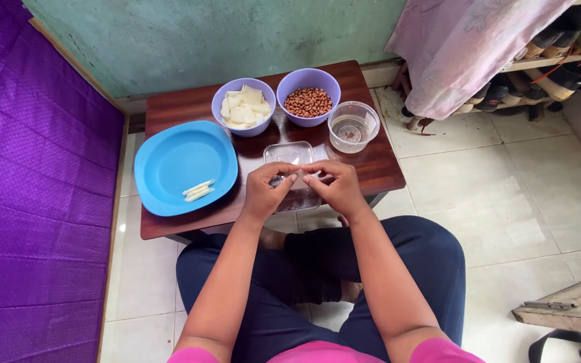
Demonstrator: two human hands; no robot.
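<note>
Between both hands [302, 185], small white wrapper [300, 179], pinched above tray [289, 153]

Peanut bowl [308, 96], blue plate [169, 165]

Soft even daylight, sharp, faint shadows

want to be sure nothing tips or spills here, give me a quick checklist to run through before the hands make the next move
1. Both hands on the piece: left hand and right hand pinch a small white wrapper piece together. ok
2. Clear tray directly under the hands. ok
3. Blue plate has bare room beside the finished white rolls. ok
4. Bowl of white squares and bowl of peanuts stand upright. ok
5. Clear cup of water back from the table edge: it stands close to it. not ok
6. Filling inside the piece: hidden by fingers. cannot tell
</note>
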